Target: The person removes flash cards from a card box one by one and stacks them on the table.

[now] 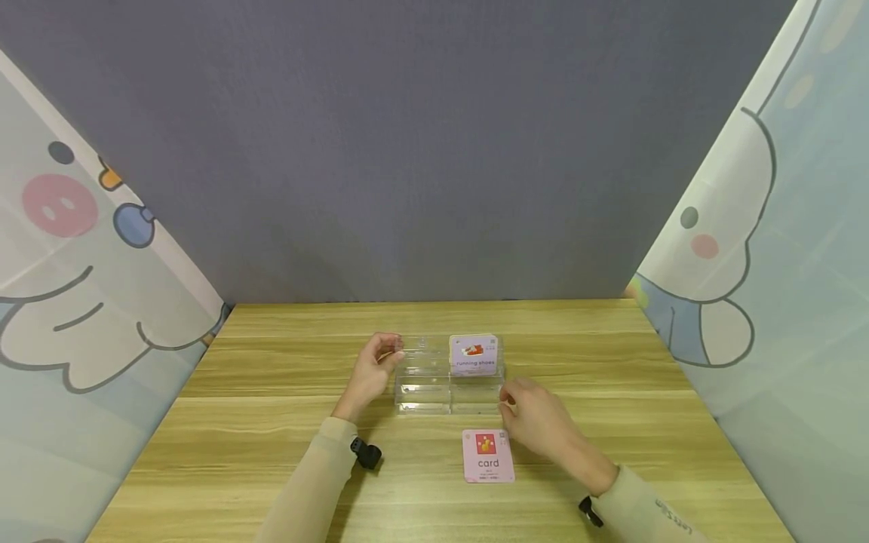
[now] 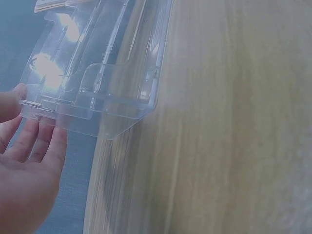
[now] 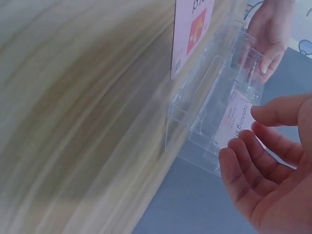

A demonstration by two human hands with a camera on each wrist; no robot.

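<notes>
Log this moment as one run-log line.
left hand: touches holder left end | right hand: open beside holder | "running shoes" card: in holder | "card" card: flat on table

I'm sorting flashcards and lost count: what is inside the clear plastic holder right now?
The clear card holder has one pink card reading "running shoes" standing in its back right slot. The other slots look empty through the plastic, though glare hides parts of the front tiers.

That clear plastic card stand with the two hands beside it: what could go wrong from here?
The clear plastic tiered card stand is light, and only the left hand touches its end; a nudge from the right hand might slide it. The pink "running shoes" card standing in it could topple. The pink "card" card could get brushed away.
</notes>
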